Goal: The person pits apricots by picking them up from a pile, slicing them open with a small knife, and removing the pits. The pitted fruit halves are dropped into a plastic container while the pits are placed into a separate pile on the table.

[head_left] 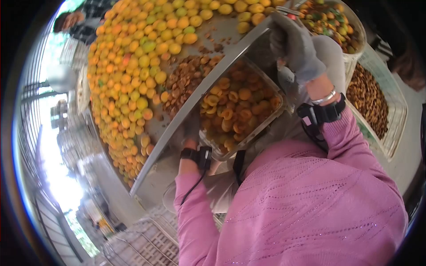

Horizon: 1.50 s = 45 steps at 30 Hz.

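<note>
My right hand (pixel 298 46), in a grey glove, is closed at the right end of the metal table rim (pixel 195 91). What its curled fingers hold is hidden; a bit of metal and red shows just above them. My left hand (pixel 191 128), also gloved, is smeared and dark beside the rim, at the left side of a crate of halved apricots (pixel 235 106). The crate is tilted below the table edge, close to my lap. Whole yellow and orange apricots (pixel 133 80) cover much of the table, with a brown heap of apricot pits (pixel 188 77) near the rim.
A round tub of mixed fruit scraps (pixel 330 26) stands at the upper right. Below it sits a pale plastic basket holding brown pits (pixel 368 99). Another person (pixel 84 20) is at the table's far left. White wire crating (pixel 142 241) lies at the lower left.
</note>
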Tool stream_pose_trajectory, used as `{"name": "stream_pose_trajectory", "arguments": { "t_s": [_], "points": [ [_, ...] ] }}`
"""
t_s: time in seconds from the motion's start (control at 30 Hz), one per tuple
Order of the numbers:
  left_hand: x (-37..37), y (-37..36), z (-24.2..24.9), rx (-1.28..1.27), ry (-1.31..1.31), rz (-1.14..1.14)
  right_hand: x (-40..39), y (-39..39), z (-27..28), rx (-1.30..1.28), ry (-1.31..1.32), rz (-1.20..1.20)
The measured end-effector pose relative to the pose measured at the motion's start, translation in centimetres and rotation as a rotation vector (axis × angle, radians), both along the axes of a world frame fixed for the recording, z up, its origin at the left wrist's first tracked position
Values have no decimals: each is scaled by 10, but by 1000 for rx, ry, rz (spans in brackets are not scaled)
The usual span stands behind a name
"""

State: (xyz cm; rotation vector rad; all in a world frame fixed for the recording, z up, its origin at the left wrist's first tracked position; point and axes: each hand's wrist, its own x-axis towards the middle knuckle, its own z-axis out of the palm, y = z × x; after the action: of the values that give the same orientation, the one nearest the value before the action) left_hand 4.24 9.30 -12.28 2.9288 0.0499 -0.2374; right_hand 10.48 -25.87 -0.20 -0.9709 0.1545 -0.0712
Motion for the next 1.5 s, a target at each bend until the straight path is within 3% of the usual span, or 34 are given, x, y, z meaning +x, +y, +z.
{"name": "stream_pose_trajectory", "arguments": {
  "t_s": [0.13, 0.2, 0.23, 0.3, 0.37, 0.43, 0.57, 0.63, 0.7, 0.77, 0.83, 0.9, 0.93, 1.0, 1.1, 1.13, 1.2, 1.3, 1.37, 1.5],
  "points": [
    [-68, -8, 25, -439, -5, 159, 1, 15, 1, 79, 105, 54],
    [-108, -14, -34, -277, -139, -162, 3, 21, 2, 115, 70, 96],
    [-116, -26, -38, -287, -157, -128, 3, 25, 2, 99, 60, 131],
    [-127, -45, -40, -105, 54, -236, 1, 30, 3, 60, 53, 100],
    [-105, -36, -37, -85, 7, -248, 4, 29, 3, 35, 46, 130],
    [-67, -17, -31, 103, -50, -439, 3, 28, 1, 48, 87, 110],
    [0, -3, -31, 48, -22, -289, 2, 32, 2, 18, 107, 82],
    [28, 19, -62, -167, -66, 57, 0, 36, 6, 0, 119, 52],
    [44, 46, -114, -189, -124, 66, -2, 32, 8, -30, 108, 54],
    [40, 37, -112, -201, -174, 87, -1, 31, 4, -35, 63, 44],
    [16, -15, -43, -317, -128, -95, 3, 34, 3, -35, 99, 25],
    [-6, -54, -19, -177, -441, -441, 0, 37, 2, -37, 140, -1],
    [-9, -71, -24, -185, -451, -443, -1, 40, 2, -41, 125, 29],
    [-14, -102, -38, -155, -370, -247, -2, 39, 1, -55, 110, 97],
    [21, -126, -39, -229, -362, -173, -1, 42, 1, -52, 112, 71],
    [34, -121, -33, -224, -370, -162, -1, 43, 3, -52, 104, 83],
    [53, -112, -22, -307, -49, -169, -2, 40, 7, -78, 118, 64],
    [59, -62, -73, -294, -279, -143, -3, 31, 9, -113, 76, 62],
    [55, -19, -84, -253, -176, 17, -5, 30, 7, -95, 65, 61],
    [-5, 4, -31, -419, -37, 21, -14, 38, 14, -124, 87, 48]
  ]
}}
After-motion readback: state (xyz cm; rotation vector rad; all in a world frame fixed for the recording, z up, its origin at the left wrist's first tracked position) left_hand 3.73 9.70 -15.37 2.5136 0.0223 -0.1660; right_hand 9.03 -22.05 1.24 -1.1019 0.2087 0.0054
